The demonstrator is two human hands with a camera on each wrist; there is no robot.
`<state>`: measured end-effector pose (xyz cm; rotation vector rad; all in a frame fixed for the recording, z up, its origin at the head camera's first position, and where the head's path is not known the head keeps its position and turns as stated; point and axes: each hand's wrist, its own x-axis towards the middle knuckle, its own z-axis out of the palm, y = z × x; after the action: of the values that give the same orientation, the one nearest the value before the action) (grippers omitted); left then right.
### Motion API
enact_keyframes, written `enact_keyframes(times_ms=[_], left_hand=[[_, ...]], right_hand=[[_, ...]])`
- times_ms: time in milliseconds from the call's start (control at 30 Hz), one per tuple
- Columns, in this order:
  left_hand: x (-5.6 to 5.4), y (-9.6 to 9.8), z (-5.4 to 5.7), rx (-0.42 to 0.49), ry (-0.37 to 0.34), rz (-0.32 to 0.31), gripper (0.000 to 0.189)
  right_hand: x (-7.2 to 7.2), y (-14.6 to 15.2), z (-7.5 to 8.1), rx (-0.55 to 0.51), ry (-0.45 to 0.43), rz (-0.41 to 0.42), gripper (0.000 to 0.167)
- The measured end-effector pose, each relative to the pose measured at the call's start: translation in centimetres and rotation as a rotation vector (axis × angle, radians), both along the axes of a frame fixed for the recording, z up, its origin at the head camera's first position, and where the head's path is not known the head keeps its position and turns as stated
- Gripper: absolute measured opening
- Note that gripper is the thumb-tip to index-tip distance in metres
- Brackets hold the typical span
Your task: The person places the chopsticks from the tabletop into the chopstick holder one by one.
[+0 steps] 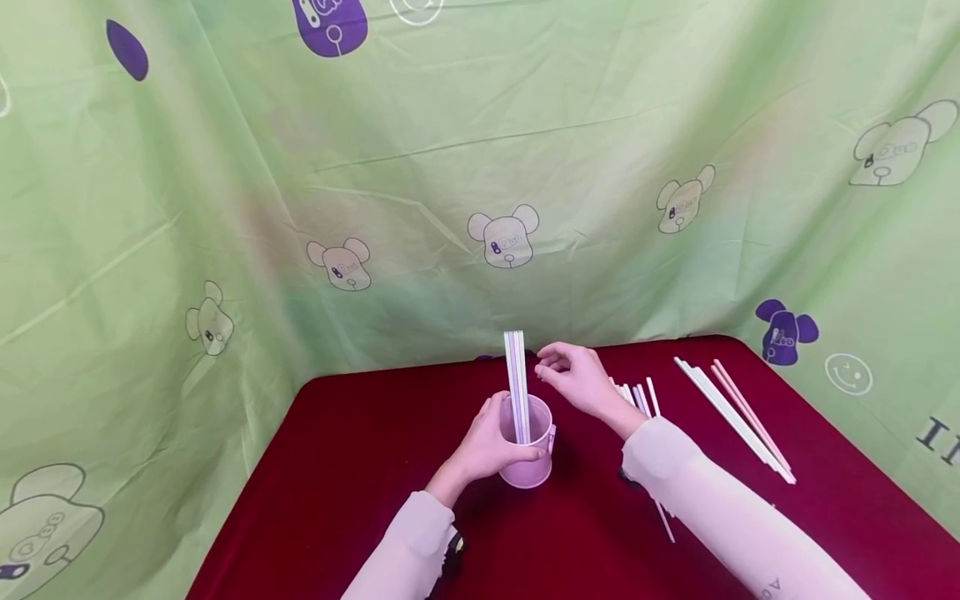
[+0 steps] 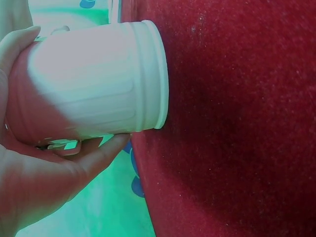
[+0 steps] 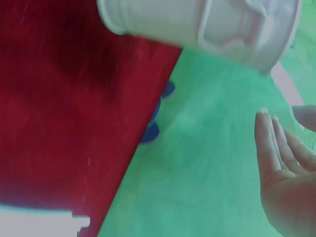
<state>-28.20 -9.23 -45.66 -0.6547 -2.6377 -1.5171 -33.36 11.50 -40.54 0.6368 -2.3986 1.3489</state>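
A small pale pink bucket (image 1: 527, 472) stands on the red cloth, a bundle of thin pale sticks (image 1: 517, 371) upright inside and rising well above its rim. My left hand (image 1: 489, 440) grips the bucket, thumb across its near side and fingers round the far left. In the left wrist view the bucket (image 2: 94, 81) shows ribbed sides, held between thumb and fingers. To the right of the rim my right hand (image 1: 579, 382) hovers with relaxed fingers and nothing in them. The right wrist view shows that hand (image 3: 286, 170) apart from the bucket (image 3: 158, 19).
Beneath and beside my right forearm lie several thin white sticks (image 1: 651, 398), partly hidden by it. Farther right are long white sticks (image 1: 723, 408) and pink sticks (image 1: 750, 412). A green patterned curtain (image 1: 420, 167) hangs behind the red-covered table (image 1: 337, 467).
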Motion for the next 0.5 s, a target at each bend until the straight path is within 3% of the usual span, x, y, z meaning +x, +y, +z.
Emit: enact_keyframes(times_ms=[267,500], left_hand=[[0.0,0.0,0.1,0.005,-0.013,0.000,0.092],[0.0,-0.1,0.0,0.000,-0.003,0.005,0.092]], right_hand=[[-1.4,5.0,0.2,0.142,0.063,-0.088,0.019],[-2.6,9.1,-0.8,0.314,0.023,-0.144,0.027]])
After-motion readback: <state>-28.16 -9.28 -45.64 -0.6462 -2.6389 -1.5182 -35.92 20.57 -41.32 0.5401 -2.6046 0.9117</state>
